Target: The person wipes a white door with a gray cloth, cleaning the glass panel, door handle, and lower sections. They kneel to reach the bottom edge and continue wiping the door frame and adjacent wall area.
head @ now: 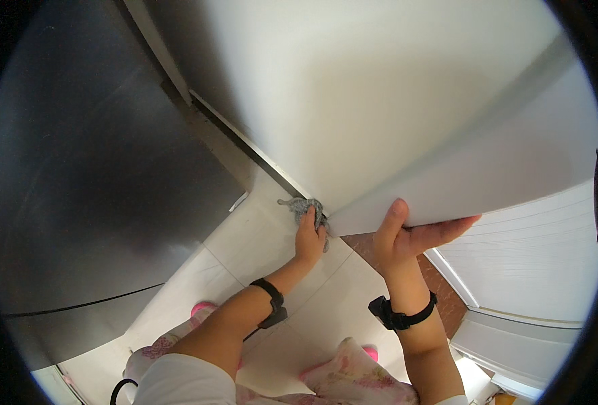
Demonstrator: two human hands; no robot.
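My left hand (310,239) presses a crumpled grey cloth (301,208) against the lower corner of a large white panel (380,116), close to the tiled floor. Part of the cloth hangs out beside the fingers. My right hand (405,238) grips the near edge of the same white panel, thumb on its face and fingers along the edge. Each wrist wears a black strap with a small device.
A large dark glossy panel (101,177) stands on the left. White ribbed doors (531,253) are on the right, above a reddish-brown strip (443,293). Pale floor tiles (299,298) lie below, with my pink shoes on them.
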